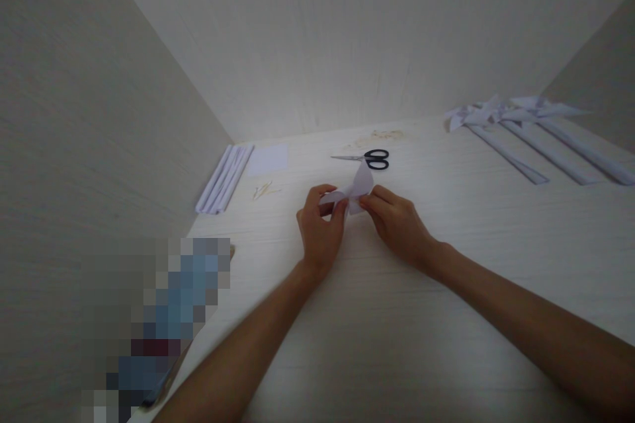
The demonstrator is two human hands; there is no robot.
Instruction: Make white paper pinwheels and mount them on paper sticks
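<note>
Between my two hands is a small white paper pinwheel head (363, 180), with curved blades. My left hand (322, 225) pinches it near the middle, its fingers curled around one folded blade. At its right side, the fingertips of my right hand (394, 215) are closed on a lower edge of the paper. Just beyond the paper lie scissors (376, 159) with black handles, their blades pointing left. The fingers partly hide the pinwheel's centre.
Rolled paper sticks (225, 178) lie at the left beside a flat paper sheet (268, 159). Thin pale sticks (266, 190) lie nearer, and small pale scraps (380, 137) behind the scissors. Several paper pinwheels on sticks (538, 139) rest at the right. Walls enclose the table; a pixelated object (173, 317) stands left.
</note>
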